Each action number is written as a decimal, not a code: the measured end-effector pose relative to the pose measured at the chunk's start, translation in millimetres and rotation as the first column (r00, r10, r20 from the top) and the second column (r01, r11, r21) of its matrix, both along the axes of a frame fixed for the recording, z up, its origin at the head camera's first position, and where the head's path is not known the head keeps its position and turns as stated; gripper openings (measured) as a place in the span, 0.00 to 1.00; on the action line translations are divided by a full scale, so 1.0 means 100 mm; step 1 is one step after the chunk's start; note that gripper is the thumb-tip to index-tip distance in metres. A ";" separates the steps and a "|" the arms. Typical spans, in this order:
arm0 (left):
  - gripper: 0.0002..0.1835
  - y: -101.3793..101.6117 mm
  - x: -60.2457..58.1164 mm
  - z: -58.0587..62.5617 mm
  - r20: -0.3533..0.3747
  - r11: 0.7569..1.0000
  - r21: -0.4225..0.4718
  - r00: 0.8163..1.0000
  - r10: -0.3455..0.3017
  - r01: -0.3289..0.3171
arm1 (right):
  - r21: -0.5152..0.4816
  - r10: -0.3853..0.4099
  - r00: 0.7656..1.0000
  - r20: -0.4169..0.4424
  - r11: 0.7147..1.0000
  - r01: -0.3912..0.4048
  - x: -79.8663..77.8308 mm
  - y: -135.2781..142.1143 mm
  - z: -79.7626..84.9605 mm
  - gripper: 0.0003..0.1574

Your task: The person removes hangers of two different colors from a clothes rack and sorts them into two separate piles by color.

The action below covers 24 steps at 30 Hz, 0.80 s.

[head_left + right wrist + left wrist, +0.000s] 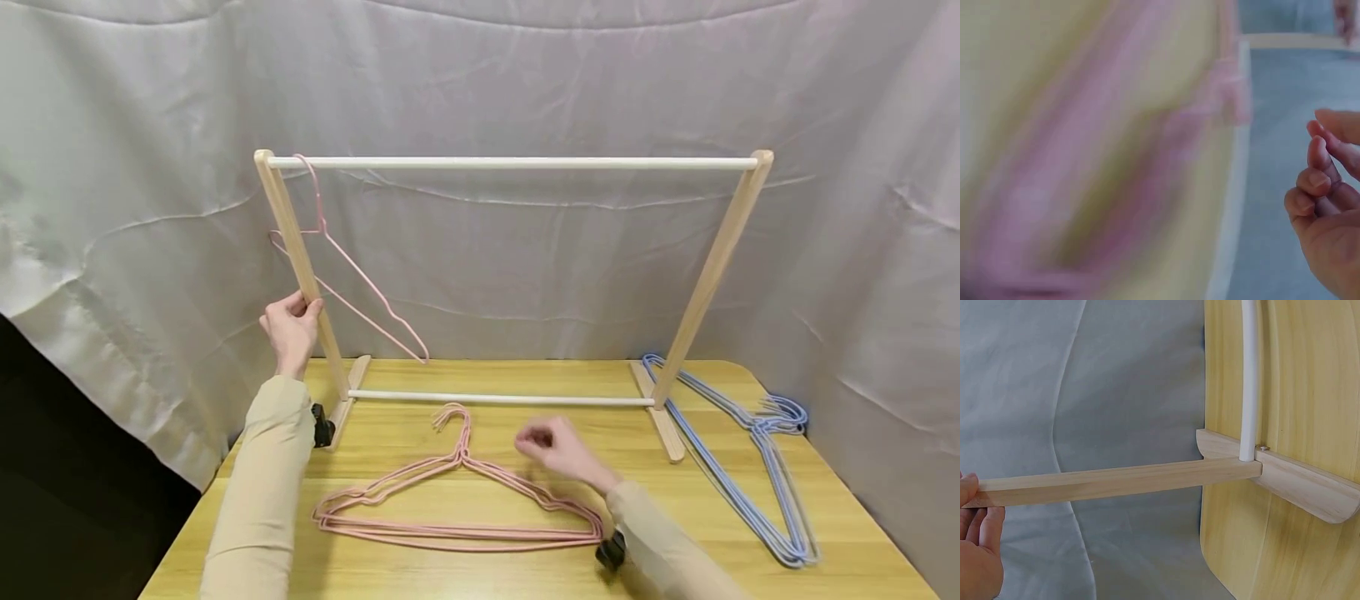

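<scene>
My left hand (291, 332) grips the left wooden post (296, 237) of a clothes rack between thumb and fingers. In the left wrist view the same hand (980, 540) holds the post near the left edge. One pink hanger (375, 292) hangs by its hook near the left end of the rack's white top rod (510, 163), swung at an angle. Over the table, right of a stack of pink hangers (457, 527), my right hand (564, 450) is blurred. Its fingers (1317, 181) are loosely bent with nothing between them; the stack shows as a blur beside them.
Several blue hangers (772, 467) lie at the right of the wooden table (480, 575), partly under the rack's right post (712, 275). A white lower rod (502, 399) crosses behind the pink stack. Grey curtain (510, 267) hangs behind the table.
</scene>
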<state>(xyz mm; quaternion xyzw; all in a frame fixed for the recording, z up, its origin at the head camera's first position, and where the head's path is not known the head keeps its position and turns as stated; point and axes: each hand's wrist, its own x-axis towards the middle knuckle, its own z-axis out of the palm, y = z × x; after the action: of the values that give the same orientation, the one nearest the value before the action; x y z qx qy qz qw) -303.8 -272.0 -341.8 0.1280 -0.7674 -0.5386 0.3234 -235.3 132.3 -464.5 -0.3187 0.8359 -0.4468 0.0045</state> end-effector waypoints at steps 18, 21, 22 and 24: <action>0.18 -0.04 0.03 0.01 0.040 1.000 -0.006 0.999 -0.009 0.009 | -0.098 -0.205 0.962 -0.181 0.977 0.190 -0.44 -1.81 1.73 0.22; 0.17 -0.03 0.03 0.01 0.039 1.000 -0.006 0.999 -0.010 0.010 | -0.139 -0.256 0.947 -0.194 0.963 0.232 -0.45 -1.92 1.72 0.18; 0.17 -0.02 0.02 0.01 0.037 1.000 -0.007 0.999 -0.009 0.009 | -0.158 -0.272 0.941 -0.201 0.957 0.243 -0.46 -1.94 1.72 0.16; 0.17 -0.01 0.02 0.01 0.037 1.000 -0.006 0.999 -0.007 0.007 | -0.201 -0.297 0.930 -0.216 0.946 0.255 -0.47 -1.97 1.71 0.12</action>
<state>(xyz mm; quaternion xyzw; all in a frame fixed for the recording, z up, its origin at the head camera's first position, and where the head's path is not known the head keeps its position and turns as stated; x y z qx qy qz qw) -301.9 -273.0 -340.9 0.1341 -0.7754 -0.5348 0.3078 -282.3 -65.1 -293.8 -0.2492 0.8255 -0.4702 -0.1881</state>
